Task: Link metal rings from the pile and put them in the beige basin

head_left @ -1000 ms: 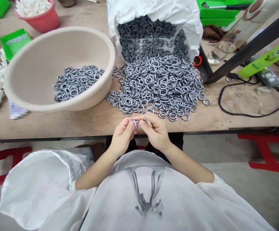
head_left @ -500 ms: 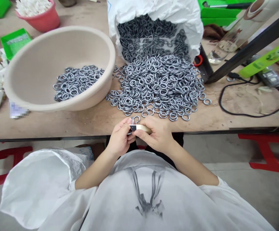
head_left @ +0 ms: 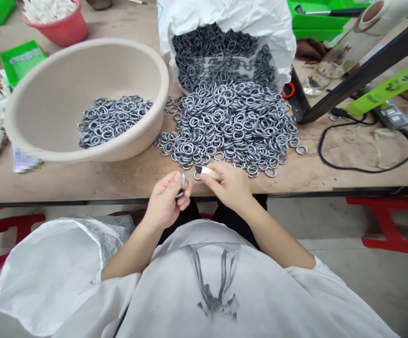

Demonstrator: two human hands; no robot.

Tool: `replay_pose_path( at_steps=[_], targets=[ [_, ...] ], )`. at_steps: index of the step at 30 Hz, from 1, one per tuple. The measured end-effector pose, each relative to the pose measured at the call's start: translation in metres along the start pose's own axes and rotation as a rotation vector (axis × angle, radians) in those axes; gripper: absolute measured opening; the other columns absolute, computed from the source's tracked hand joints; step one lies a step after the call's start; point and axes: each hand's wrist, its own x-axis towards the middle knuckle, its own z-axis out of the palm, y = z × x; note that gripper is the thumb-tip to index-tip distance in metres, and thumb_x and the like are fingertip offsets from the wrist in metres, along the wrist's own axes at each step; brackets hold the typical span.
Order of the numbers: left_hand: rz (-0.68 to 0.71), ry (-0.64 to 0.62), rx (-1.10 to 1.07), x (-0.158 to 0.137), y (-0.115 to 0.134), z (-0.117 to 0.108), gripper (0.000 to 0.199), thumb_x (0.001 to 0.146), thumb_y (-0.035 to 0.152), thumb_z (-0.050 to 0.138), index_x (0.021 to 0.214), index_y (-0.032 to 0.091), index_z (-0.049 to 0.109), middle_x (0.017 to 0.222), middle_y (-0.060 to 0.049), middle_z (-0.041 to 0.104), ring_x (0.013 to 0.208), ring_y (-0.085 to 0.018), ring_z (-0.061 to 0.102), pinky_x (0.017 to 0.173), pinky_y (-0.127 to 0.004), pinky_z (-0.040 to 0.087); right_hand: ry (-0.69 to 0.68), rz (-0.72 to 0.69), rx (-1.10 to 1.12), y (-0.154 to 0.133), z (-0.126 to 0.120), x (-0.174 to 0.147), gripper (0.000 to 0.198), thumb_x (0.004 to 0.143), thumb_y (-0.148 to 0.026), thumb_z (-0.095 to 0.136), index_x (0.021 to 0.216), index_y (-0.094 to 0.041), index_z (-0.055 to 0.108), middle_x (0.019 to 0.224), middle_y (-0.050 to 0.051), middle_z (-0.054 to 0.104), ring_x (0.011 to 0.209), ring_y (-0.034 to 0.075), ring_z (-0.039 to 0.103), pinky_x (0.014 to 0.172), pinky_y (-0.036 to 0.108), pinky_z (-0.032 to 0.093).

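My left hand is closed, with a grey metal ring pinched between thumb and fingers; whether a second ring lies behind it I cannot tell. To its right, my right hand grips a small pale-handled tool with a black tip, pointing left. Beside that tip, partly covered, a loose ring rests on the table. Just beyond both hands spreads a large pile of grey rings, spilling from a white sack. A beige basin at the left holds more rings.
Behind the basin are a green tray and a red bowl of white pieces. A slanted dark metal bar and a looped black cable occupy the right. A red stool stands below the table edge.
My hands have moved apart. The left went left and slightly down with the ring; the right lifted the black-tipped tool away from it, slightly up the table.
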Motion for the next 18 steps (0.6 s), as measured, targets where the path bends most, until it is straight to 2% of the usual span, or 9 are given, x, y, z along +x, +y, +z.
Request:
replay_pose_path(
  at_steps=[3,5,8,11,13,15,18],
  targets=[
    [0.082,0.140,0.006,0.003,0.008,-0.015,0.030,0.078,0.040,0.077,0.077,0.015,0.061,0.065,0.003,0.057,0.042,-0.002,0.039,0.038,-0.014,0.035,-0.096,-0.057,-0.151,-0.004,0.007,0.000,0.040,0.092,-0.052,0.060,0.123,-0.027,0.069,0.102,0.006,0.072,0.087,0.022,0.065,0.067,0.030,0.038],
    [0.113,0.198,0.007,0.004,0.013,-0.025,0.024,0.078,0.033,0.078,0.087,0.015,0.066,0.067,0.003,0.059,0.042,-0.002,0.040,0.038,-0.014,0.035,-0.158,-0.071,-0.246,-0.008,0.009,0.002,0.040,0.093,-0.049,0.061,0.127,-0.030,0.067,0.106,0.006,0.071,0.091,0.024,0.066,0.066,0.031,0.037],
    [0.136,0.242,0.005,0.005,0.018,-0.035,0.027,0.074,0.024,0.076,0.099,0.016,0.069,0.067,0.002,0.061,0.041,-0.002,0.039,0.037,-0.013,0.034,-0.222,-0.052,-0.293,-0.012,0.009,0.008,0.035,0.093,-0.043,0.063,0.122,-0.026,0.069,0.111,0.008,0.070,0.096,0.025,0.066,0.067,0.032,0.038],
    [0.104,0.230,-0.019,0.005,0.020,-0.036,0.026,0.068,0.023,0.073,0.092,0.017,0.066,0.071,0.002,0.063,0.044,-0.004,0.043,0.036,-0.014,0.034,-0.238,0.008,-0.247,-0.011,0.006,0.014,0.031,0.088,-0.041,0.069,0.111,-0.020,0.070,0.108,0.009,0.070,0.095,0.025,0.064,0.067,0.031,0.037],
    [0.052,0.203,-0.041,0.005,0.016,-0.031,0.024,0.066,0.029,0.075,0.084,0.017,0.062,0.072,0.002,0.061,0.045,-0.005,0.044,0.035,-0.015,0.032,-0.203,0.051,-0.114,-0.009,0.003,0.016,0.022,0.085,-0.035,0.073,0.100,-0.020,0.071,0.100,0.007,0.070,0.090,0.023,0.063,0.069,0.030,0.038],
    [0.007,0.187,-0.037,0.006,0.008,-0.024,0.029,0.067,0.035,0.078,0.079,0.017,0.058,0.069,0.003,0.056,0.044,-0.004,0.041,0.034,-0.014,0.028,-0.141,0.102,0.140,-0.008,0.001,0.015,0.012,0.083,-0.029,0.073,0.090,-0.020,0.070,0.087,0.002,0.069,0.080,0.018,0.061,0.069,0.028,0.038],
    [0.009,0.146,0.038,0.008,-0.011,-0.012,0.035,0.071,0.041,0.081,0.082,0.018,0.058,0.063,0.006,0.047,0.043,-0.003,0.034,0.036,-0.014,0.023,-0.046,0.170,0.581,-0.015,-0.001,0.010,0.015,0.083,-0.033,0.071,0.084,-0.019,0.066,0.073,-0.002,0.063,0.068,0.013,0.055,0.066,0.026,0.040]
  ],
)
